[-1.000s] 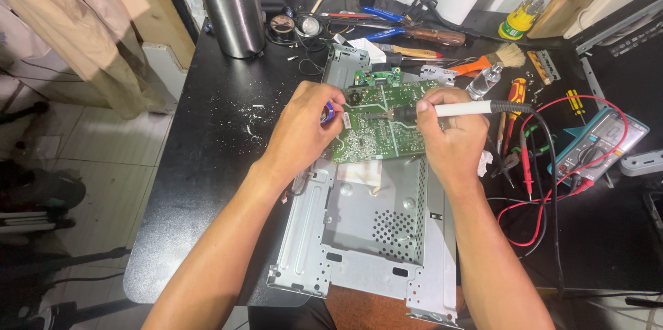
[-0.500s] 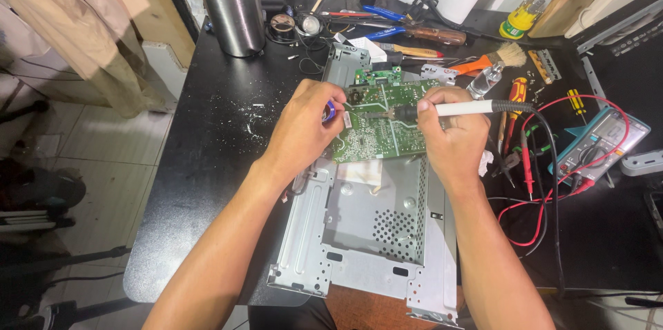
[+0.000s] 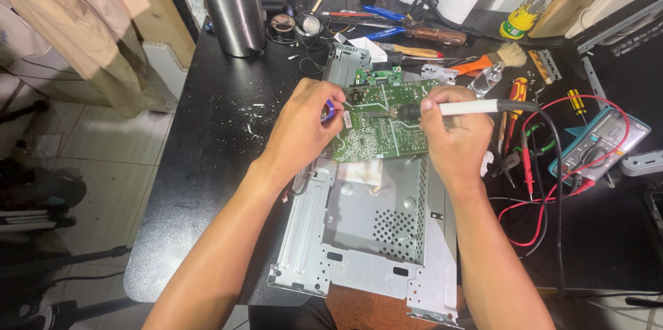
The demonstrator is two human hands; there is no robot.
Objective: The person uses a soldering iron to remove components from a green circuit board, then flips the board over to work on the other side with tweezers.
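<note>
Between both hands, a green circuit board is propped on the grey metal chassis. Right hand is closed around a soldering iron, long axis lying sideways, tip aimed toward left hand, which pinches a small blue item. Iron judged light, rigid, best gripped at the white handle; board judged fragile.

Two bare forearms are seen rising from the near edge of the scene, one on the left and one on the right. No sleeves, gloves, watch, rings or bands are worn. The left hand and the right hand are uncovered, with short, plain nails. Fine hair is seen along both forearms.
</note>
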